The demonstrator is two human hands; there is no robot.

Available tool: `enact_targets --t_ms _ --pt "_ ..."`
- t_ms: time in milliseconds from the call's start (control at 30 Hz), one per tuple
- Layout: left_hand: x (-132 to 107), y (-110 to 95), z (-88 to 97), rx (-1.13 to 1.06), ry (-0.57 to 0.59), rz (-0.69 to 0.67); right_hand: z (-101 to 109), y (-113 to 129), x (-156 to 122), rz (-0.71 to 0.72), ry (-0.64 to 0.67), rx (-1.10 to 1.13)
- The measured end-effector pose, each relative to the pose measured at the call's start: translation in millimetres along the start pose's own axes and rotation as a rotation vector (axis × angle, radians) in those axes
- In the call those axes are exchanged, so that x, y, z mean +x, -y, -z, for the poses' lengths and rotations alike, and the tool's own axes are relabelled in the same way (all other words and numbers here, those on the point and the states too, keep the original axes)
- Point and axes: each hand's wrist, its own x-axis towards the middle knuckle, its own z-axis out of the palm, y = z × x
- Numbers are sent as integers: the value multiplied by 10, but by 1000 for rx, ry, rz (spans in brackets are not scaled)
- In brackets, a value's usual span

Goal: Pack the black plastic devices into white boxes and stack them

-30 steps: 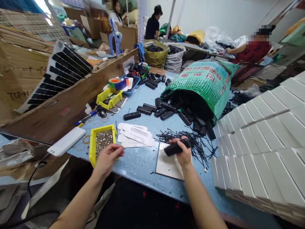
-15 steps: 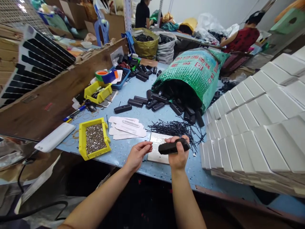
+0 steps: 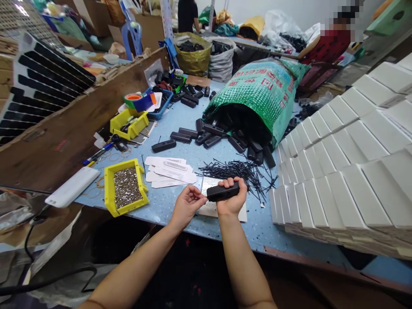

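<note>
My right hand is wrapped round a black plastic case, oblong like those lying on the table. The fingers of my left hand are pinched together at the left end of this case; whatever they hold is too small to make out. Under both hands lies a pale flat plate, partly covered by them. Just behind it spreads a heap of thin black sticks. To the left, a yellow bin is filled with small shiny metal pieces.
White boxes are stacked along the right. A green woven bag spills black cases onto the blue table. Printed papers, a white power bank-like block and a smaller yellow bin lie left. Two people work at the back.
My right hand has turned the black case and brought it left and slightly up. The left fingertips, apart from it before, are now at its left end.
</note>
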Motion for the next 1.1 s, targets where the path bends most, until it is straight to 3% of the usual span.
enact_targets --t_ms 233,333,433,500,567,633,733,833,933,1033,1100 --pt "-175 229 14 182 -46 -62 89 -142 -8 -107 -98 -20" --pt "-123 189 127 401 33 -166 141 -84 30 -108 -89 -76" --pt "265 -47 425 870 183 -317 295 49 98 222 25 -237" --pt "658 -246 695 1291 216 -320 453 113 157 435 231 -497" --pt "1028 -404 936 1606 350 -168 616 134 236 424 449 -751" --pt "1272 -498 1086 1676 458 -118 761 129 340 287 454 -796" --pt "1343 -574 1130 1685 498 -159 946 119 509 234 157 -847" --pt "1154 -703 1056 1683 482 -208 1042 146 568 515 106 -1229" --pt "805 -876 917 1561 611 -185 889 203 384 816 268 -1349" --pt "383 -902 711 973 826 -7 496 214 9 912 569 -1239" --pt "132 -778 578 636 764 60 251 166 -227 973 735 -1240"
